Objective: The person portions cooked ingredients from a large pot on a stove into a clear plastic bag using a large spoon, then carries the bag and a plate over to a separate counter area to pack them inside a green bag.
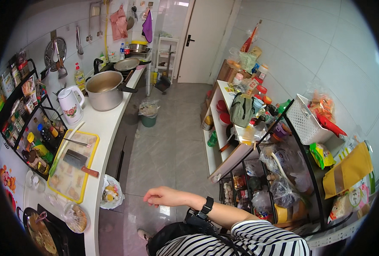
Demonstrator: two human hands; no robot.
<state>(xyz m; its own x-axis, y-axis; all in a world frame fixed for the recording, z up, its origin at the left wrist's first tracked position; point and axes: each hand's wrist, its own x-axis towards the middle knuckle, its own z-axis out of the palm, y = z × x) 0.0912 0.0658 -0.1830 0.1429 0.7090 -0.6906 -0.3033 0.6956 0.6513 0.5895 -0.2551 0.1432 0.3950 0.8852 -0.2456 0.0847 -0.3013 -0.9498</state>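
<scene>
My right hand (162,196) hangs over the tiled floor with its fingers loosely curled and nothing visible in it; a black strap circles the wrist. My left hand is out of view. Left of me, on the white counter, lies a yellow-rimmed cutting board (68,169) bearing a cleaver (75,159) with a wooden handle, a green onion (63,150) and a pair of chopsticks (76,142). Nearer, a plastic-covered bowl of food (75,217) stands beside a pan of food (43,235) on the stove.
A large metal pot (104,92) and an electric kettle (70,107) stand farther along the counter, by a spice rack (16,145). A trash bag (111,193) hangs at the counter's front. Crowded shelves (232,160) line the right; a green bin (149,119) stands on the floor.
</scene>
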